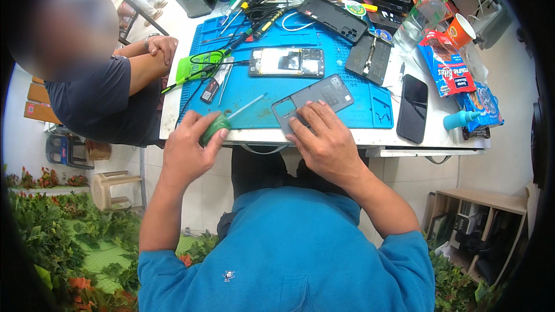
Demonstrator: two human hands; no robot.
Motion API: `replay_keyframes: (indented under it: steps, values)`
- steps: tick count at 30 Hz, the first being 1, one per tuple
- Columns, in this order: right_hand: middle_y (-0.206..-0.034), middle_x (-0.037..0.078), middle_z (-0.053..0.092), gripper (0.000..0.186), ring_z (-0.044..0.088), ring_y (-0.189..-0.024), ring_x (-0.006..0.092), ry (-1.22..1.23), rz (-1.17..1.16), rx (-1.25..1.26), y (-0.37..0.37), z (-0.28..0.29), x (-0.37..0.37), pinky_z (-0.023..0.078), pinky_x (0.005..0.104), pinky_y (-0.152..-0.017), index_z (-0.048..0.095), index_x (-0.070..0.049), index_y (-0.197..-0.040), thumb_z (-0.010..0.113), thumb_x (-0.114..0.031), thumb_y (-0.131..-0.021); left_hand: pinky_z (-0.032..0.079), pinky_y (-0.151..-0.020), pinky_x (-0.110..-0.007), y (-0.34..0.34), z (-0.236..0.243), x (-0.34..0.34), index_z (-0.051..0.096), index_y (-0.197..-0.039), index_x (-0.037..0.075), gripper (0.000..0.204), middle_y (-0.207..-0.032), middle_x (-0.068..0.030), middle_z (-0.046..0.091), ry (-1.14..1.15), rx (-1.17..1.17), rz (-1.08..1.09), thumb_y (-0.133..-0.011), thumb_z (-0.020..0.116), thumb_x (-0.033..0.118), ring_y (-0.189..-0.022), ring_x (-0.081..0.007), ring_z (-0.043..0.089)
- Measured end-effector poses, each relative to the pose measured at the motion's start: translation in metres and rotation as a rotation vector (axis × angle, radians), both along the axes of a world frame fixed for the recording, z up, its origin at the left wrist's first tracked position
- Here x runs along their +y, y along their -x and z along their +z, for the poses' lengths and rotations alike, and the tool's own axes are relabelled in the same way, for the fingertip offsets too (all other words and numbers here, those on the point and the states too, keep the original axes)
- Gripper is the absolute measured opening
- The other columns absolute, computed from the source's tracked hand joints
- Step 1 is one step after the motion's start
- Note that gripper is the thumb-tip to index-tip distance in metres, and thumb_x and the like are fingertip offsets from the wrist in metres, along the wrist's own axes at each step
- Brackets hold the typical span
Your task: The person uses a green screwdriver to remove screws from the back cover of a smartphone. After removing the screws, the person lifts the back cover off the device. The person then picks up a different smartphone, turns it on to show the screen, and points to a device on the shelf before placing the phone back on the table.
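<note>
My left hand [196, 144] is closed round the green handle of a screwdriver [214, 127], whose thin shaft points up and right over the blue mat [237, 92]. My right hand [318, 138] grips a grey phone back cover [329, 92] at the mat's front edge, fingertips pressed on it near its camera opening. Above them lies an opened phone [287, 62] with its insides showing. A dark phone frame [369, 59] and another dark phone [331, 19] lie at the upper right of the mat.
A person [89, 92] sits at the left with folded arms. Cables and tools [254, 11] crowd the back. At the right lie a phone [412, 108], a bottle [413, 26], snack packets [442, 60], a cup [459, 32] and a teal dropper bottle [459, 120]. Artificial plants [58, 225] are below left.
</note>
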State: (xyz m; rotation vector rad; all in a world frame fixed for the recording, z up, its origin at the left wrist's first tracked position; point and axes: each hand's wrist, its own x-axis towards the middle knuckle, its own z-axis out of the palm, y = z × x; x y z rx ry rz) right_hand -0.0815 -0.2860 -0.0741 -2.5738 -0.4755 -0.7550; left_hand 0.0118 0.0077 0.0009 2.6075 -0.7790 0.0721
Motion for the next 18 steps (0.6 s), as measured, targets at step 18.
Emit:
replay_keyframes:
  steps: [18]
  values:
    - [-0.126,0.019,0.073,0.033,0.069,-0.128,0.0411,-0.017,-0.012,0.023,0.000,0.004,0.000,0.054,0.0559,-0.118,0.077,-0.003,-0.123,0.085,-0.016,-0.094,0.057,-0.074,-0.041,0.006,0.004,0.002,0.082,-0.132,0.007,0.037,-0.099,-0.0144,0.068,-0.019,0.022,-0.014,-0.099,0.084,0.025,-0.083,-0.0316,0.071]
